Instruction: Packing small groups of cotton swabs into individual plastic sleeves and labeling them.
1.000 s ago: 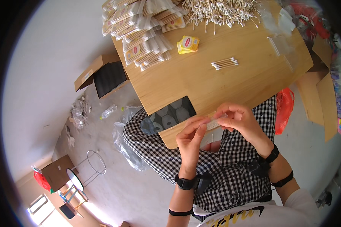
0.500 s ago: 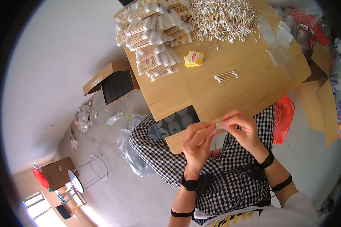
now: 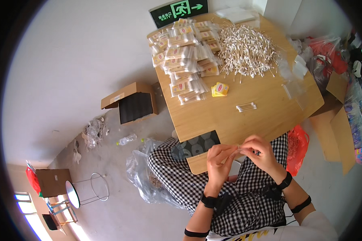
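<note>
My left hand (image 3: 220,161) and my right hand (image 3: 260,154) meet above the table's near edge, over my lap. Both are closed in a pinch, fingertips almost touching. Between them is a small see-through plastic piece (image 3: 239,148), mostly hidden by the fingers; it looks like a small bag. Beyond the hands, a short row of several cotton swabs (image 3: 246,107) lies on the wooden table (image 3: 213,120). Yellow printed cards (image 3: 220,89) sit in a small stack to the left of that row. Flat clear bags (image 3: 295,89) lie near the table's right side.
Packed swab bags (image 3: 185,60) are piled at the far left, beside a heap of loose swabs (image 3: 248,50). A dark patterned panel (image 3: 197,144) is at the near left edge. An open cardboard box (image 3: 136,104) stands left; a red bag (image 3: 297,150) and another carton (image 3: 334,128) are right.
The whole view has shifted, so the table appears lower and more of its far end shows. My hands stay pinched together; less of the pale piece shows between them.
</note>
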{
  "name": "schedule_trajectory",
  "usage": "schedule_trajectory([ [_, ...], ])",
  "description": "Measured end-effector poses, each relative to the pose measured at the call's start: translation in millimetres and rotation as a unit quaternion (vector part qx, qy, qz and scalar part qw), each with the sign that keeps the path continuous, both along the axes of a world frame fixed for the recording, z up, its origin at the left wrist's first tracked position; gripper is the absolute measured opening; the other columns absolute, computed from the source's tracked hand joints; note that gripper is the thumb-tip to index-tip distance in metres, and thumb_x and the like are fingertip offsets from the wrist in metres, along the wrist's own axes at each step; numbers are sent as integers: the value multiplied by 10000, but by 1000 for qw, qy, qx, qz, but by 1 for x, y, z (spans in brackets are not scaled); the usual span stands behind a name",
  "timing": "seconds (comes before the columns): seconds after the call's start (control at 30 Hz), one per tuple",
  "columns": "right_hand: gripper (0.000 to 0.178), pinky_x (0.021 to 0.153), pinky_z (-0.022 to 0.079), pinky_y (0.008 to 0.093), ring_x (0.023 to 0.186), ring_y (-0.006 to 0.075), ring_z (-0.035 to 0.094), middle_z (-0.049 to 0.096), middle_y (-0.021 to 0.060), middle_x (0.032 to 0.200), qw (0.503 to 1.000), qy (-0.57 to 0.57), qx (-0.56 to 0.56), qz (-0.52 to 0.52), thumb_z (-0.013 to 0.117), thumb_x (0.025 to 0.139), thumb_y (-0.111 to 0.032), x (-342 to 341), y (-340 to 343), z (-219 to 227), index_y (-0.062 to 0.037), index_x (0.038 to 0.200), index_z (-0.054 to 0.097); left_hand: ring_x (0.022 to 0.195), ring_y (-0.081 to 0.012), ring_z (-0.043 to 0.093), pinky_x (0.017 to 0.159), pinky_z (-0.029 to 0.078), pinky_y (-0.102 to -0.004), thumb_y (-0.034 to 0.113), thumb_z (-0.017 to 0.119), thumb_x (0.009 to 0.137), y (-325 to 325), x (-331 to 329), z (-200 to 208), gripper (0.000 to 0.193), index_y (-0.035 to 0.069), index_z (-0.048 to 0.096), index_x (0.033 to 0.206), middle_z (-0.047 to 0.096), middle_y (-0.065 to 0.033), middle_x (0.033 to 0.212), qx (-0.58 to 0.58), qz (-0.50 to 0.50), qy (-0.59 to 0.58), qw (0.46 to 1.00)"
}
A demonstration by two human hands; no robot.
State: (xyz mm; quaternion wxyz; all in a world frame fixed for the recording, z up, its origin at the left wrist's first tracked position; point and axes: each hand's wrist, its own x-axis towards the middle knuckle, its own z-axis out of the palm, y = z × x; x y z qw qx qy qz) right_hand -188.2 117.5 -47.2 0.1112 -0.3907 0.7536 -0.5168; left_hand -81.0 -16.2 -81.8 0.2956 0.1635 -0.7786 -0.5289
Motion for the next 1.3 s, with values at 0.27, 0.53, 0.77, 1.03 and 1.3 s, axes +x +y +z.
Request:
schedule_trajectory([
  [0.27, 76, 566, 475, 310, 648, 184, 604, 621, 45, 769, 989, 106, 58, 89, 767, 804, -85, -6, -8, 36, -42, 841, 716, 940, -199, 631, 828, 486, -331, 54, 785, 783, -19, 15, 21, 152, 53, 781, 935, 701, -62, 897, 44, -59, 44, 996],
  [0.53, 20, 546, 478, 209, 651, 107, 626, 623, 56, 884, 998, 58, 21, -32, 681, 879, -3, -89, -18, 77, 15, 886, 687, 844, -185, 628, 755, 502, -293, -41, 677, 859, -98, 51, 27, 97, -13, 722, 940, 680, -94, 901, 44, 196, 82, 976],
  [0.77, 66, 584, 511, 211, 741, 117, 672, 620, 55, 956, 993, 78, -36, -86, 602, 934, 0, -200, -87, 91, 10, 989, 637, 914, -262, 603, 856, 459, -374, 40, 660, 875, -146, 70, -36, 168, 30, 692, 1040, 661, -95, 965, -161, 261, -113, 945],
  [1.03, 54, 634, 522, 264, 779, 161, 645, 631, 63, 988, 969, 222, -61, -94, 606, 921, 10, -294, -186, 48, -21, 966, 609, 881, -269, 597, 851, 425, -383, 44, 656, 841, -160, 65, -48, 109, 63, 676, 947, 653, -72, 908, -166, 270, -195, 928],
  [1.3, 176, 753, 523, 301, 909, 198, 634, 632, 80, 1085, 983, 160, -80, -47, 575, 880, 79, -362, -233, 6, -35, 1013, 556, 823, -265, 588, 781, 426, -372, 9, 651, 809, -165, 57, -42, 87, 67, 679, 868, 637, -67, 843, -177, 264, -232, 919],
])
